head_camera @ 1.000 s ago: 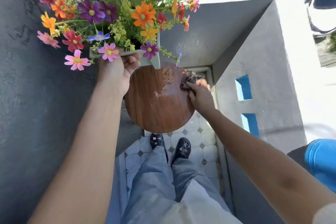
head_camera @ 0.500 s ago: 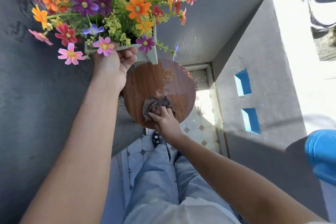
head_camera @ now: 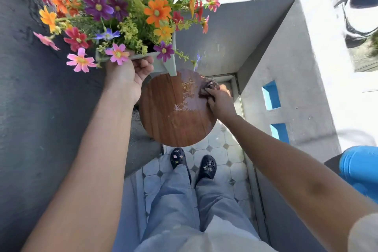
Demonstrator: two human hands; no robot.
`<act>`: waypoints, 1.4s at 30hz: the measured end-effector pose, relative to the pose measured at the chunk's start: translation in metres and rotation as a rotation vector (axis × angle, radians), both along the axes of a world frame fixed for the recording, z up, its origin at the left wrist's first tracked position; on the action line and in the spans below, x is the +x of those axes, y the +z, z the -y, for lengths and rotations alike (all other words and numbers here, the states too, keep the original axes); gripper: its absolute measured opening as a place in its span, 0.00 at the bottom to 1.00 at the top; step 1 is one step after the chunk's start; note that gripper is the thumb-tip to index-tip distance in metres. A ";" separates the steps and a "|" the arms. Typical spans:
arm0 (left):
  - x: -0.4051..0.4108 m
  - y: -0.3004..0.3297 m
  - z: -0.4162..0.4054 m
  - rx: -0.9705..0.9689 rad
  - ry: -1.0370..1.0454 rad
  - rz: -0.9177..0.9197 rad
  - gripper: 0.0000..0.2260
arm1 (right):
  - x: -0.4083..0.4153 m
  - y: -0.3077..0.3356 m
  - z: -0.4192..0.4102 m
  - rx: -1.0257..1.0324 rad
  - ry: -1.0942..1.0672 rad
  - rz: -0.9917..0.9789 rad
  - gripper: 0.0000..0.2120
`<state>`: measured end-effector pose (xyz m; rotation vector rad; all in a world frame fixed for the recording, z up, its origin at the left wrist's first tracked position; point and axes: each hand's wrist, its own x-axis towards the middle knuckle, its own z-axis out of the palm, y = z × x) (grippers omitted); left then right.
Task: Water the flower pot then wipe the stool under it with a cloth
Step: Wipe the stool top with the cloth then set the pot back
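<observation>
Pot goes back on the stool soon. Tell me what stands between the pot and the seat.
Only the right hand pressing the cloth at the far right edge of the stool, plus wet patches. The left hand holds the flower pot up over the stool's far left edge.

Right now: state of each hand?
Left hand: closed on the pot, holding it off the stool.
Right hand: closed on the cloth, pressed to the stool.

Grey flower pot (head_camera: 163, 63) lifted off wet stool (head_camera: 173, 112), dark cloth (head_camera: 209, 88) at its far-right edge
</observation>
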<state>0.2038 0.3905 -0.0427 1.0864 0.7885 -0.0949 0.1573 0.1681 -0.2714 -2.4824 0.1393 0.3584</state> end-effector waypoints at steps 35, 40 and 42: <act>0.027 -0.002 -0.016 -0.004 0.015 0.040 0.15 | 0.043 -0.024 -0.055 -0.189 0.611 0.262 0.35; 0.027 -0.004 -0.018 -0.002 0.012 0.045 0.15 | 0.073 -0.029 -0.004 -0.128 -0.044 0.087 0.26; 0.027 -0.005 -0.017 0.003 0.008 0.046 0.15 | 0.047 -0.026 -0.008 -0.156 0.104 0.145 0.26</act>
